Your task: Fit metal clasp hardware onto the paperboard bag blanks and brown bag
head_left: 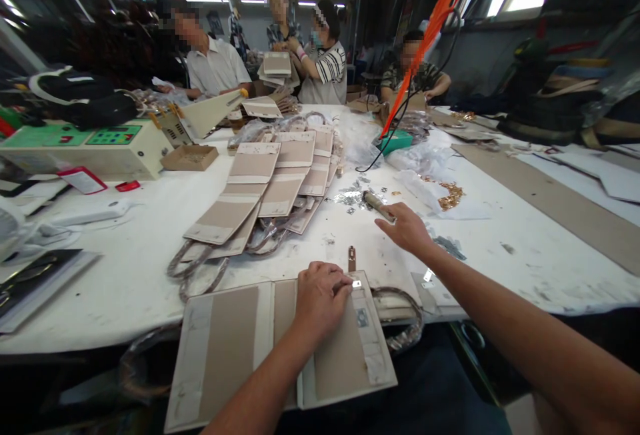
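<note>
Head view: beige two-part panel with white edge strips (233, 341) is lying flat at lower centre, overhanging the near edge of the white tabletop (500, 235), likely pulled in close for easy reach. Left hand (323, 291) is resting on its right half, fingers bent beside a small silver metal plate (357, 284); probably steadying the panel and locating the plate. Can't tell if those fingertips are pinching anything. Brown strap tab (352, 258) is poking out past the panel's far edge, just above the plate. Right hand (406, 225), right of centre, is gripping the near end of a tan cylindrical tool (379, 205) between thumb and fingers; its far end is pointing at loose silver metal pieces (350, 200), seemingly kept within arm's reach. Overlapping beige panels (287, 149) are fanning out at upper centre-left, presumably so each one is easy to grab.
</note>
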A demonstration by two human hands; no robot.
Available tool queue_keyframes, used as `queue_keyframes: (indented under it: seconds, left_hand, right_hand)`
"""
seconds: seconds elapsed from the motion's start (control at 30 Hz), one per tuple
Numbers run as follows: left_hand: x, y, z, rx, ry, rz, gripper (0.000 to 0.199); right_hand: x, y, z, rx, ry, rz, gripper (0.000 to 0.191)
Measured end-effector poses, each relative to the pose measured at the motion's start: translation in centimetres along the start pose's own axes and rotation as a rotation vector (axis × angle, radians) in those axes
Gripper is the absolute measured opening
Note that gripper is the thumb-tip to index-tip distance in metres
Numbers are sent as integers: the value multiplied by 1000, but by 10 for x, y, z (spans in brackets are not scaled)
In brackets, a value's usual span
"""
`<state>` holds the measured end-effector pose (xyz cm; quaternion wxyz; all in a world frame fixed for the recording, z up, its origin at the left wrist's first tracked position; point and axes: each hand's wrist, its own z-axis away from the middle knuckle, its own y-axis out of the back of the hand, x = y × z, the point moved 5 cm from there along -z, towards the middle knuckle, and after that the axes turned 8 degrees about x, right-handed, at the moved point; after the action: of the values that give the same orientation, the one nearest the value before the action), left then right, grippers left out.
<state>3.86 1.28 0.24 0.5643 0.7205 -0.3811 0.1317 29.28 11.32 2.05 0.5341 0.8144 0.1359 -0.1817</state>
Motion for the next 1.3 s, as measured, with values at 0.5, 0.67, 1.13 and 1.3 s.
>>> queue_keyframes:
  seconds: [0.5, 0.67, 1.13, 1.3]
  left_hand:
    - [-1, 1, 1, -23, 18, 29, 10]
    - [0, 1, 1, -25, 11, -5, 9]
    - [-3, -1, 3, -17, 21, -6, 5]
    - [-3, -1, 2, -39, 28, 10, 6]
  right_hand:
    - [-19, -14, 30, -146, -339, -1014, 37]
    - [-67, -3, 87, -20, -515, -1467, 30]
    - [-102, -4, 94, 148, -299, -1493, 44]
    - [-103, -8, 93, 160, -327, -1570, 41]
